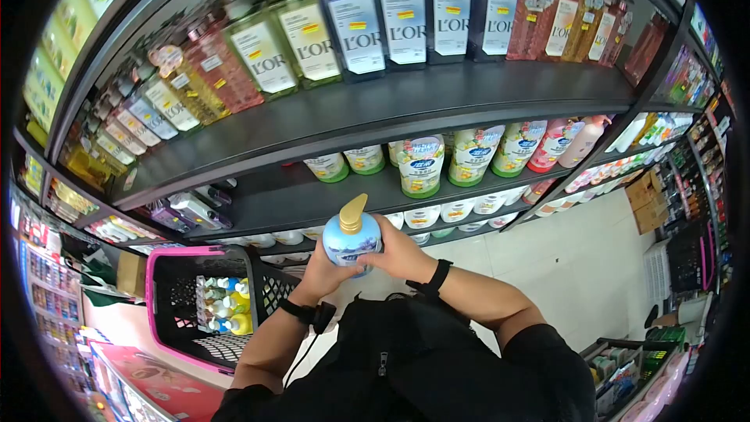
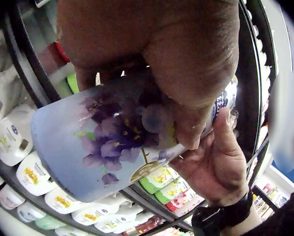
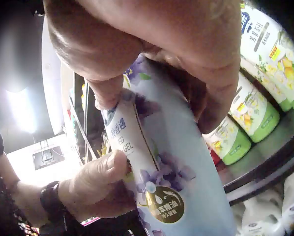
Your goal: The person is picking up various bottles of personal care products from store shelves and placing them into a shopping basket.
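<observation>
A light blue pump bottle of gel with a gold pump head is held upright in front of the body by both hands. My left hand grips one side, its thumb on the front. From the other side my right hand grips it too, the thumb near the label. In the left wrist view, purple flowers cover the bottle. The right wrist view shows its white label with "GEL" printed on it and a round gold seal.
Ahead, a dark shelf carries rows of pump bottles. White and green bottles line the shelf below. At lower left stands a black shopping basket with a pink rim, holding several small bottles. Boxes sit at right.
</observation>
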`<state>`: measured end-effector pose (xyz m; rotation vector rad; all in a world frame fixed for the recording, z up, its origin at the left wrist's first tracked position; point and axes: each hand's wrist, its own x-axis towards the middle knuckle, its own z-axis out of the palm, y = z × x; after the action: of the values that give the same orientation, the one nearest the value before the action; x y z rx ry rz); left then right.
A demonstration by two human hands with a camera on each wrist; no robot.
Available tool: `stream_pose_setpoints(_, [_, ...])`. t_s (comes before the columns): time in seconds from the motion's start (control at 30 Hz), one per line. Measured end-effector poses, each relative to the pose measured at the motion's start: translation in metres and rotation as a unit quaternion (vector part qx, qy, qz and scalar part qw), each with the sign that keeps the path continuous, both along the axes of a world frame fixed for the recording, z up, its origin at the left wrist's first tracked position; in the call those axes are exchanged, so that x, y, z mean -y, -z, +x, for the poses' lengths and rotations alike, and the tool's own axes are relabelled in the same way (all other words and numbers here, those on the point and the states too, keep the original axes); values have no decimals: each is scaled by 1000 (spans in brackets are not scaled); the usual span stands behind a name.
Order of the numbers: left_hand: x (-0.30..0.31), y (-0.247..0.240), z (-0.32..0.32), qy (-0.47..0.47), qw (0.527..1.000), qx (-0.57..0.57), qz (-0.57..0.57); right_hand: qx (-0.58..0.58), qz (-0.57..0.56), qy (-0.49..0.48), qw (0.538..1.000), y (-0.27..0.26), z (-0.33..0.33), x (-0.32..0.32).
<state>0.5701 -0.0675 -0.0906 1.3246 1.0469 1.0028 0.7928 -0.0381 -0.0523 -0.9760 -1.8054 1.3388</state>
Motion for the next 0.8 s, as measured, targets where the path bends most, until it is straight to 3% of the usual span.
stream_pose_setpoints(0.2, [-53, -23, 29, -23, 995, -89, 37, -9, 127, 53, 990, 3, 12, -45])
stream_pose_setpoints(0.33, [-77, -26, 37, -35, 997, -42, 61, -25, 125, 49, 991, 6, 9, -74])
stream_pose_setpoints(0.43, [-104, 2, 19, -20, 993, -101, 58, -40, 141, 58, 988, 16, 1, -91])
stream_pose_setpoints(0.53, [-117, 0, 23, -20, 997, -40, 64, -24, 163, 86, 983, 20, -5, -103])
stream_pose_setpoints(0.63, [-135, 10, 17, -12, 999, -25, 28, 13, 108, 75, 991, 10, -5, -113])
stream_pose_setpoints(0.73, [-147, 6, 18, -8, 998, -51, 42, 25, 92, 101, 990, 17, -8, -119])
stream_pose_setpoints(0.8, [-146, -6, 21, -30, 994, -101, 26, 15, 141, 130, 981, 23, -8, -114])
